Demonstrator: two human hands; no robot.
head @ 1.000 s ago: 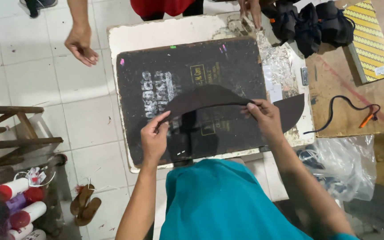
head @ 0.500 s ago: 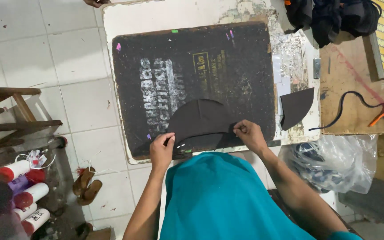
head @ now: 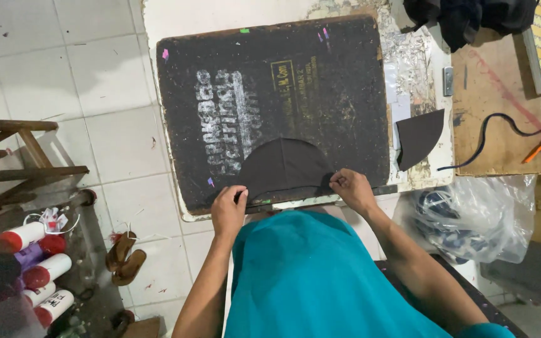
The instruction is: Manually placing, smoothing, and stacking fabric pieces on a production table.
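Observation:
A dark brown, dome-shaped fabric piece [head: 283,166] lies flat on a black printing board [head: 270,94] near its front edge. My left hand [head: 228,209] pinches the piece's lower left corner. My right hand [head: 350,188] pinches its lower right corner. Both hands hold the fabric down against the board's front edge. A second dark brown fabric piece [head: 419,136] lies on the white table to the right of the board. My teal shirt fills the bottom middle of the view.
A wooden board [head: 502,112] with a black cable and an orange-tipped tool [head: 536,150] lies at the right. A clear plastic bag [head: 471,219] sits below it. Spray cans [head: 32,269], sandals [head: 126,253] and a wooden stool [head: 14,156] stand on the tiled floor at left.
The curved fabric piece was held up over the board; now it lies flat near the front edge with both hands pulled back toward me. Another person's hand at the top left has left the view.

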